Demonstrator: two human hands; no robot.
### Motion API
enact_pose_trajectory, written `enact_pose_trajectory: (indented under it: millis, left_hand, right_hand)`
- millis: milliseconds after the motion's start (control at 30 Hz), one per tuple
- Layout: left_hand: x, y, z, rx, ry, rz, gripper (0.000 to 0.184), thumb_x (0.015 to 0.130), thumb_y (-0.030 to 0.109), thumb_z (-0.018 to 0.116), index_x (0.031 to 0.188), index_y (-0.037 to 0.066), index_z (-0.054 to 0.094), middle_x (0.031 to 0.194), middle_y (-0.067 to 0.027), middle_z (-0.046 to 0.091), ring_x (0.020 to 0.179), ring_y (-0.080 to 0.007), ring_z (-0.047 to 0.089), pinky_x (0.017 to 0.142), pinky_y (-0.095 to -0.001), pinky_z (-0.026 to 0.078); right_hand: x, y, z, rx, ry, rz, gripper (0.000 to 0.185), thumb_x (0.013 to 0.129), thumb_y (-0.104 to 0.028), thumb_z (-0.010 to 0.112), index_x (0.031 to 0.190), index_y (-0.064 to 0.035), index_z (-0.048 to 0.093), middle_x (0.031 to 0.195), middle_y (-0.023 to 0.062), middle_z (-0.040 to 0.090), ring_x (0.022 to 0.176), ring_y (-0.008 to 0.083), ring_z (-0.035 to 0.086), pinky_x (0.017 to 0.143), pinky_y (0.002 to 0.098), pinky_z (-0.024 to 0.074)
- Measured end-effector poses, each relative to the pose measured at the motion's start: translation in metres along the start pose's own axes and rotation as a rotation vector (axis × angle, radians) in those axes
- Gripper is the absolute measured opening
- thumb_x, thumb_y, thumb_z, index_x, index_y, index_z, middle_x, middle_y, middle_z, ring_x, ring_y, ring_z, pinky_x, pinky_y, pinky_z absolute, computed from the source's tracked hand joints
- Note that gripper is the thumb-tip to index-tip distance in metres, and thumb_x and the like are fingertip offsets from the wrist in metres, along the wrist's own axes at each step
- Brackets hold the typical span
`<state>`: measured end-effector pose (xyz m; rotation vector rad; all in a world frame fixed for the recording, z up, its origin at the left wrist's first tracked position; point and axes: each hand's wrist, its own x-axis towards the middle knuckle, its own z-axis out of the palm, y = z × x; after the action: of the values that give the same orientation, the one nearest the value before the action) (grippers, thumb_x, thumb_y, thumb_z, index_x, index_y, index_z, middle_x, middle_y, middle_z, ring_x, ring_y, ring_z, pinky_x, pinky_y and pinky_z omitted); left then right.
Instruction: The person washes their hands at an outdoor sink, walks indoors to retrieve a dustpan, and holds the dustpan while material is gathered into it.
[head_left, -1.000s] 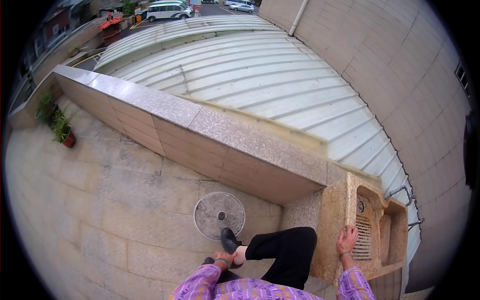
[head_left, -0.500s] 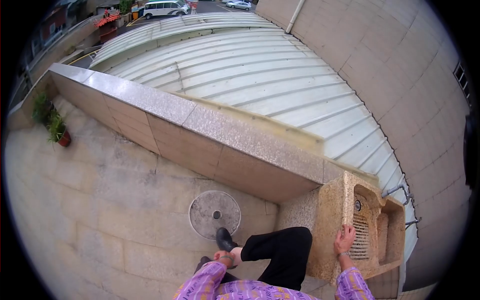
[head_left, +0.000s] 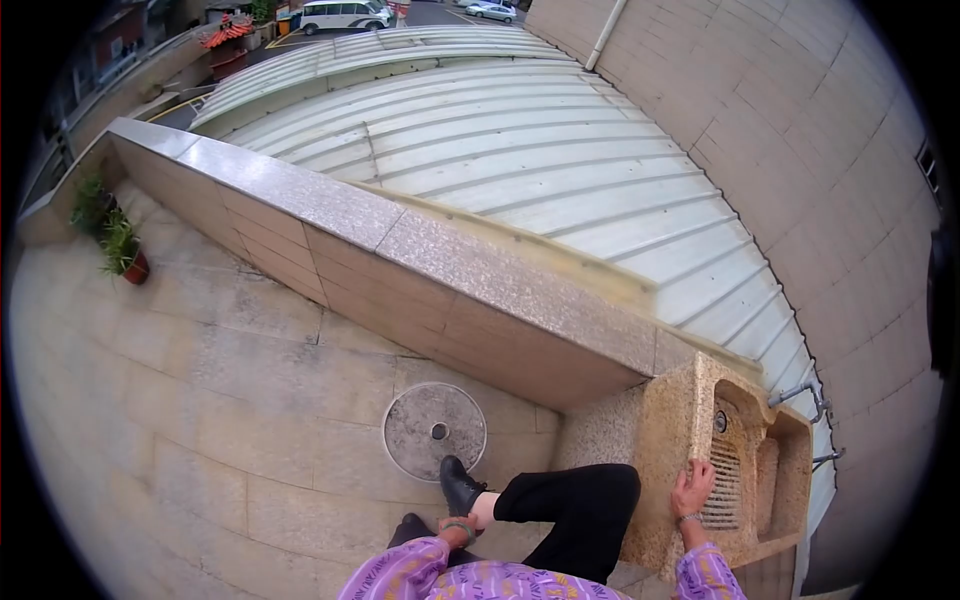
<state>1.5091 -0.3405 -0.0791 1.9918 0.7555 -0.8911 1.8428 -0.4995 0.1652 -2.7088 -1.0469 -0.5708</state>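
My right hand [head_left: 692,490] grips the near rim of a speckled stone washing sink [head_left: 672,440], its fingers curled over the edge toward the ribbed washboard [head_left: 722,490]. Low beside the bare ankle [head_left: 483,508] of my raised, bent leg is my left hand [head_left: 459,532], with a bracelet at its wrist. The left fingers look curled in at the ankle, but what they hold is hidden. A black lace-up shoe [head_left: 460,486] is on that foot, in front of a round stone disc [head_left: 412,420]. Black trousers [head_left: 575,505] cover the leg.
A low wall [head_left: 430,310] with a granite top runs diagonally ahead, meeting the sink. Beyond it lies a pale ribbed metal roof [head_left: 540,160]. Grey pipes [head_left: 800,395] rise behind the sink. Potted plants [head_left: 122,250] stand at the far left on the tiled floor [head_left: 220,420].
The view has shifted slightly. My left hand stays by the ankle, and its fingers show less than before. My right hand keeps its grip on the sink rim.
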Motion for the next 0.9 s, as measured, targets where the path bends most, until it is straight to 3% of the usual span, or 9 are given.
enact_pose_trajectory:
  millis: [367, 567, 667, 767, 867, 900]
  left_hand:
    - [0.031, 0.033, -0.038, -0.307, -0.081, -0.054, 0.052, 0.06, 0.025, 0.062, 0.103, 0.002, 0.043, 0.091, -0.014, 0.056, 0.085, -0.0231, 0.055, 0.071, -0.0332, 0.043]
    - [0.035, 0.008, 0.015, -0.366, -0.216, -0.158, 0.061, 0.054, 0.027, 0.07, 0.101, -0.001, 0.043, 0.087, -0.0122, 0.057, 0.082, -0.0206, 0.055, 0.069, -0.0317, 0.044]
    - [0.03, -0.001, 0.029, -0.356, -0.086, -0.176, 0.067, 0.051, 0.025, 0.073, 0.103, -0.003, 0.04, 0.083, -0.0139, 0.056, 0.08, -0.0217, 0.056, 0.067, -0.0325, 0.044]
    - [-0.01, 0.001, 0.004, -0.548, -0.146, 0.013, 0.068, 0.059, 0.031, 0.067, 0.102, -0.006, 0.031, 0.07, -0.0166, 0.057, 0.055, -0.0206, 0.058, 0.047, -0.0315, 0.045]
    - [-0.018, -0.001, -0.001, -0.611, -0.176, -0.066, 0.067, 0.055, 0.026, 0.07, 0.106, -0.002, 0.035, 0.086, -0.0198, 0.055, 0.082, -0.0259, 0.055, 0.066, -0.0352, 0.045]
    - [-0.002, -0.009, 0.017, -0.579, -0.076, -0.072, 0.064, 0.056, 0.027, 0.069, 0.104, -0.002, 0.038, 0.087, -0.0186, 0.055, 0.082, -0.0243, 0.056, 0.065, -0.0348, 0.045]
  right_hand:
    - [0.003, 0.0, 0.003, 0.019, -0.028, 0.008, 0.029, 0.063, -0.006, 0.052, 0.091, -0.0053, 0.048, 0.088, 0.0139, 0.04, 0.087, 0.031, 0.039, 0.077, 0.0389, 0.0318]
    - [0.004, -0.001, 0.002, 0.018, -0.031, 0.009, 0.028, 0.064, -0.006, 0.052, 0.092, -0.0059, 0.048, 0.089, 0.0136, 0.04, 0.089, 0.031, 0.039, 0.077, 0.0389, 0.0314]
    - [0.001, 0.003, 0.003, 0.003, -0.028, 0.008, 0.028, 0.064, -0.006, 0.052, 0.092, -0.0056, 0.048, 0.09, 0.014, 0.04, 0.088, 0.0311, 0.039, 0.077, 0.0391, 0.0314]
    - [0.001, 0.008, 0.004, 0.014, -0.006, -0.01, 0.029, 0.064, -0.007, 0.052, 0.092, -0.0053, 0.048, 0.089, 0.014, 0.04, 0.088, 0.0311, 0.039, 0.077, 0.0391, 0.0315]
    - [0.001, 0.007, 0.003, 0.042, 0.006, -0.017, 0.028, 0.064, -0.007, 0.053, 0.092, -0.0053, 0.048, 0.089, 0.014, 0.04, 0.088, 0.0309, 0.039, 0.077, 0.0389, 0.0319]
    - [0.001, 0.005, 0.002, 0.044, 0.003, -0.013, 0.028, 0.064, -0.007, 0.053, 0.091, -0.0052, 0.048, 0.088, 0.0138, 0.04, 0.088, 0.0307, 0.039, 0.077, 0.0388, 0.0321]
